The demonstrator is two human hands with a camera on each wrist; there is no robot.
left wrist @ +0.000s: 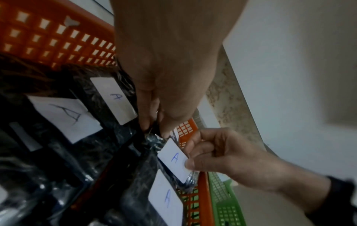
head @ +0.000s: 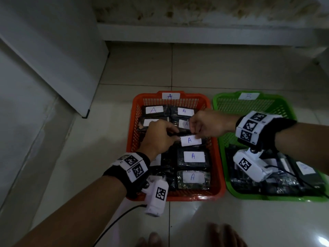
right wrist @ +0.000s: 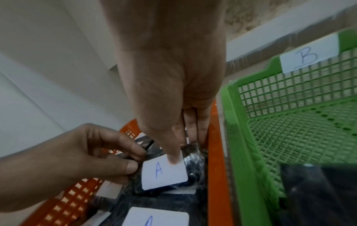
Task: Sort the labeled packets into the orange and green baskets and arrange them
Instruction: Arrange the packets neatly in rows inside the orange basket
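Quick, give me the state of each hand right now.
Left hand: fingers curled, pinching the left edge of the dark plastic-wrapped packet with the white A label over the orange plastic basket.
Right hand: pinching the same packet's right side, thumb on the label.

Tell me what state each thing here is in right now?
Orange basket: holds A-labeled packets in rows.
Green basket: dark packets at near end, far end bare.
Held A packet: gripped by both hands over orange basket.
Left hand: pinching packet.
Right hand: pinching packet.

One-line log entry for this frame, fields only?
stage: arranging | left hand: pinches packet A | right hand: pinches same packet | place: over orange basket | green basket: untouched
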